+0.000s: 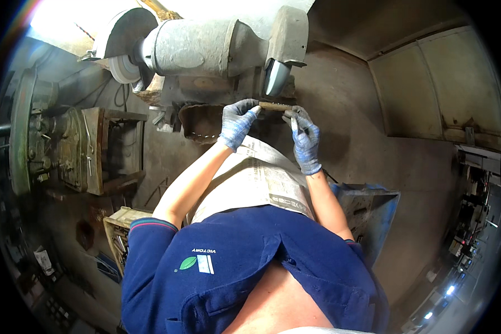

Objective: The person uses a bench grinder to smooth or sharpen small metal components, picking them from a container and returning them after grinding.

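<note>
Between my gloved hands lies a short brownish bar [275, 106], held level just below the right wheel [278, 78] of a grey bench grinder [192, 47]. My left hand [239, 121] pinches the bar's left end between thumb and fingers. At its right end, my right hand [304, 136] has its fingertips closed on it. Whether the bar touches the wheel cannot be made out. Both gloves are grey and blue. Newspaper sheets [256, 175] lie over my lap.
The grinder's left wheel [122, 69] sits under a round guard. A rusty metal trough [203, 123] is below the grinder. To the left stands a green machine [55, 145]. A wooden box [119, 222] and a blue metal bin [367, 214] flank me.
</note>
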A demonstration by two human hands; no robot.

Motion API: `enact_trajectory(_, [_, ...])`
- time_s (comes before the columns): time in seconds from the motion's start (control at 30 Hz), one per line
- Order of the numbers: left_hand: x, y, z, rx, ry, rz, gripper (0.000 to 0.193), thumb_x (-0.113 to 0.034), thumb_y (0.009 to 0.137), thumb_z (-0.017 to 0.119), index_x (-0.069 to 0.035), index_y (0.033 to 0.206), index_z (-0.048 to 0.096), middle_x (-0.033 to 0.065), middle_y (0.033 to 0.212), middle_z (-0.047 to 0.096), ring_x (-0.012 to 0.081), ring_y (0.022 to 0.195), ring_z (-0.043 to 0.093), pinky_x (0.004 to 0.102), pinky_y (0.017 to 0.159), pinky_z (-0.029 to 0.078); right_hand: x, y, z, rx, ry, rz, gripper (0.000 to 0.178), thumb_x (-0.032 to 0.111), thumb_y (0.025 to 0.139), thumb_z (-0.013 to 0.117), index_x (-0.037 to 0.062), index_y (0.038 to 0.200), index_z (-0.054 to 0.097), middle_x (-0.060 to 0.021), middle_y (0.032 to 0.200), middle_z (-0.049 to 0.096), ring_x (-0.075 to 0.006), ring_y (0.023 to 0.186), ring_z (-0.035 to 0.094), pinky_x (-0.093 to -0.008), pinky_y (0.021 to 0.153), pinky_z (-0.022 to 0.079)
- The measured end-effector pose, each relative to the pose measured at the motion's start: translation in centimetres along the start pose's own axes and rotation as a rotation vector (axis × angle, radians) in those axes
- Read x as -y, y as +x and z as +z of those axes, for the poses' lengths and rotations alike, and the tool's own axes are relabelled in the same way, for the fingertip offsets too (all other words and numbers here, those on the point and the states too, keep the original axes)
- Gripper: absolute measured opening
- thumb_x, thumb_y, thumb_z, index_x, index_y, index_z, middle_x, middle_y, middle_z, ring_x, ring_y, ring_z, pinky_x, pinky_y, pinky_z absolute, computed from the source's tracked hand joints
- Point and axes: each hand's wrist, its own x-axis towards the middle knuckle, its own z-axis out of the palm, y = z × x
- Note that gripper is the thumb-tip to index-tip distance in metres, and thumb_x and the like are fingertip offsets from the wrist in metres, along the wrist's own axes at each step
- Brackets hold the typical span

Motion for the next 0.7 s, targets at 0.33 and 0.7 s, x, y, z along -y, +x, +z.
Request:
enact_trajectory(0.33, [4.7, 2.6, 2.4, -0.109, -0.222, -0.01, 0.013, -0.001, 0.084, 0.061, 0.004, 0.095, 0.064, 0.0076, 0.086, 0.066, 0.0137, 0.075, 0.063, 0.0265, 0.073, 0.052, -3.0, 1.2, -1.9, -0.098, -0.005, 0.076, 0.02, 0.007, 0.091, 0.053, -0.0045, 0.105, 0.061, -0.0132, 0.105, 0.062, -0.0216, 0.096, 0.061, -0.0356, 0.091, 0.048])
enact_trajectory(0.7, [5.3, 3.9, 0.6, -0.18, -0.228, -0.002, 0.011, 0.002, 0.083, 0.059, 0.005, 0.093, 0.064, 0.009, 0.086, 0.066, 0.0152, 0.073, 0.063, 0.0263, 0.07, 0.053, -5.1, 2.1, -0.1, -0.175, -0.036, 0.075, 0.014, 0.008, 0.086, 0.06, -0.0004, 0.095, 0.067, -0.008, 0.091, 0.066, -0.014, 0.085, 0.061, -0.0279, 0.08, 0.047])
